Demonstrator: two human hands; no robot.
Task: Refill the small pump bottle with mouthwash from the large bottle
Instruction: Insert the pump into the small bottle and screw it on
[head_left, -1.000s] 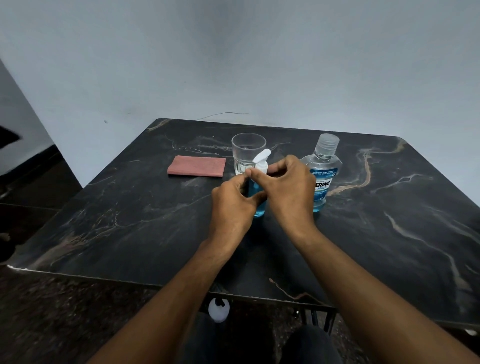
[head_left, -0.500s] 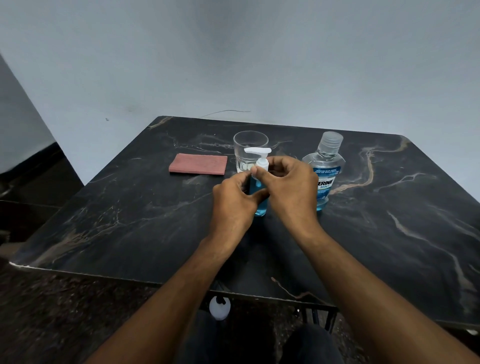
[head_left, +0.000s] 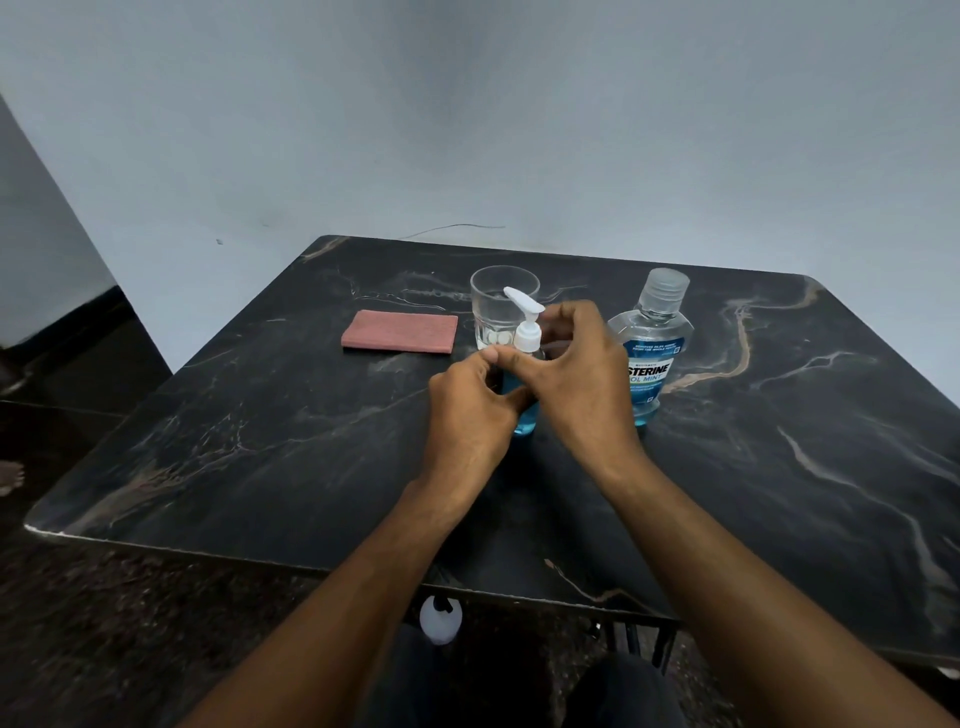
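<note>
The small pump bottle (head_left: 526, 415) holds blue liquid and stands upright on the dark marble table (head_left: 260, 441). Its white pump head (head_left: 527, 327) points up and to the left. My left hand (head_left: 470, 410) grips the bottle's body from the left. My right hand (head_left: 576, 379) curls around the pump collar from the right, thumb tip in front of it. The large mouthwash bottle (head_left: 652, 338), clear with blue liquid low in it and its cap on, stands just right of my right hand.
A clear drinking glass (head_left: 501, 301) stands right behind the pump bottle. A folded pink cloth (head_left: 400, 331) lies to the left of the glass. The table's front edge (head_left: 311, 564) runs close to my lap, with a wall behind the table.
The pump nozzle has swung round from pointing right to pointing up-left, turned by my right hand. My left hand keeps hold of the bottle. The bottle stays in place.
</note>
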